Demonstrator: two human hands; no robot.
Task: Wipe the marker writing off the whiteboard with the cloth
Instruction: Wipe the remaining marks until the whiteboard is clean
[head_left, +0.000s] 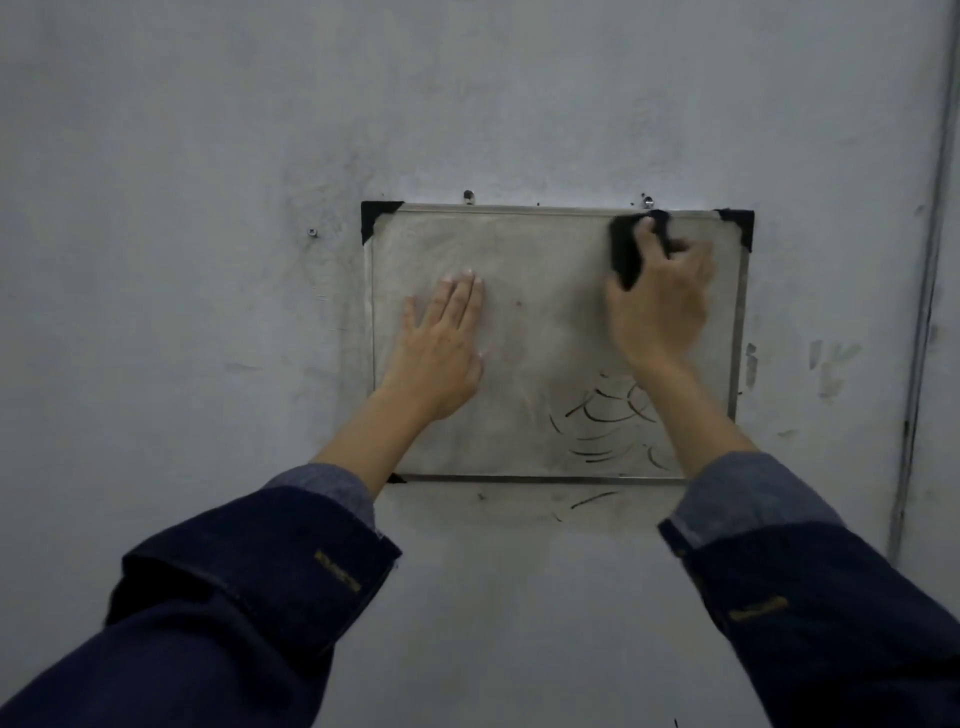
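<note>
On the grey, scuffed wall (208, 260) in front of me hung the small whiteboard (545, 322), metal-framed with black corner caps, under two screws (468, 196) set just above its top edge. Working from the left, my left hand (441, 353) lay flat on the left part of the board, fingers straight and close together, thumb out to the side, holding nothing. Its dark blue sleeve (234, 597) carried a small yellow stitched label (337, 571), too blurred for me to read. Farther right, the marker writing (608, 421) sat in the board's lower right area as curved black strokes; I could make out no letters. A stray stroke marked the wall just below the frame. My right hand (660, 301) gripped the black cloth (626, 254) against the board near the upper right corner, fingers curled over it, the whole hand motion-blurred. Its cuff showed another unreadable yellow label.
</note>
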